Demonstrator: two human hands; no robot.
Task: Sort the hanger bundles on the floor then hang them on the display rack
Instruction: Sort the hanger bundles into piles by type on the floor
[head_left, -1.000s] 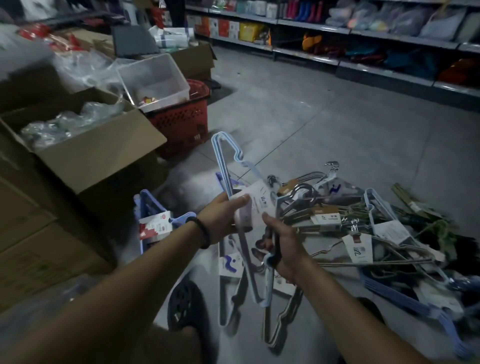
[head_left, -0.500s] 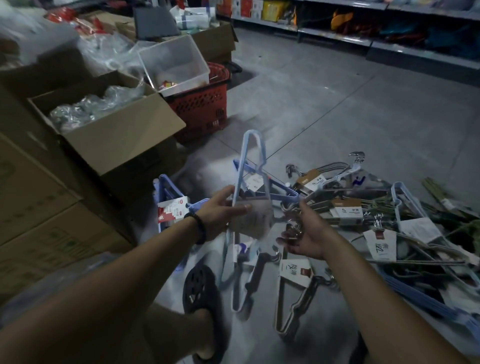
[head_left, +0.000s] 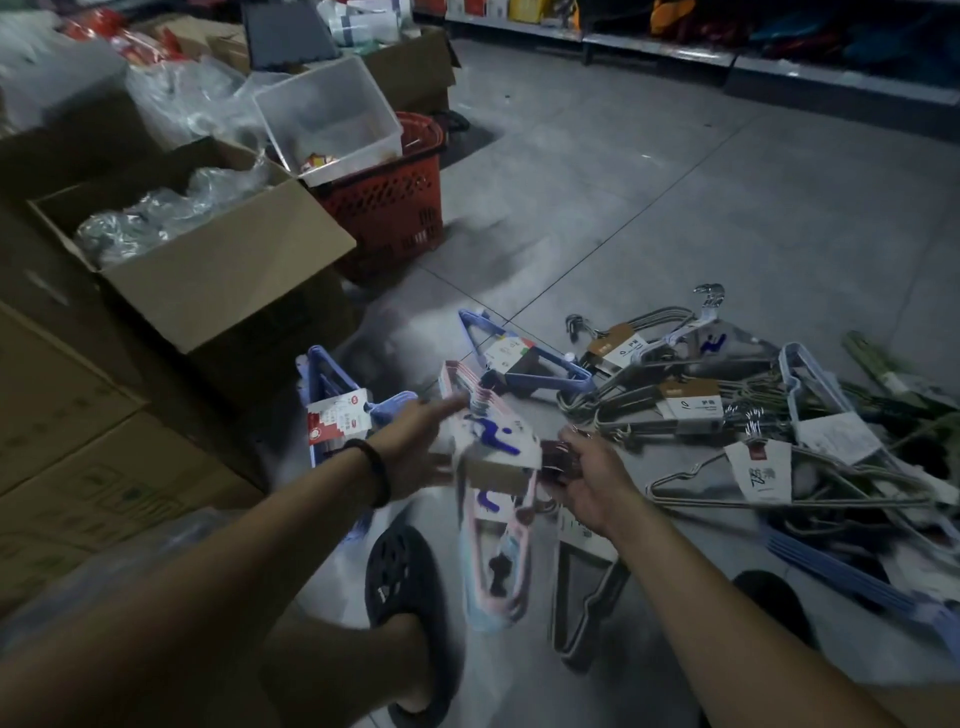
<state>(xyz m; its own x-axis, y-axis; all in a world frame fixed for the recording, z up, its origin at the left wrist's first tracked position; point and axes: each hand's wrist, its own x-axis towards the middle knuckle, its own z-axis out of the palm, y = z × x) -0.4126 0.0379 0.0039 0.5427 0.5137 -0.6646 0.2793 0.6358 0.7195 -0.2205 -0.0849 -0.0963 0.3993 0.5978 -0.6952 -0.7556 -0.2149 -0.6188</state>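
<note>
- Sandals (head_left: 405, 587): two, dark, planted on the floor (head_left: 649, 197). The left one lies directly under the lifted hangers, so a slip would likely land there.
- Pastel bundle (head_left: 493, 571): one, hanging off the floor between both hands, blurred.
- Left hand (head_left: 415, 452): fingers lie along the bundle's card. Whether the grip is clamped cannot be told.
- Right hand (head_left: 592, 483): grip curled round dark hooks (head_left: 558, 460). Which bundle they belong to is unclear, so a pull may drag a second one.
- Grey bundle (head_left: 587, 613): one, flat beneath the right wrist.
- Blue bundles (head_left: 337, 395): two, just beyond the hands.
- Pile (head_left: 727, 415): one tangle showing four paper cards. Interlocked hooks could snag.
- Beyond: one open cardboard box (head_left: 208, 280), one red basket (head_left: 389, 208), one clear tub (head_left: 332, 114). No display rack in view.
</note>
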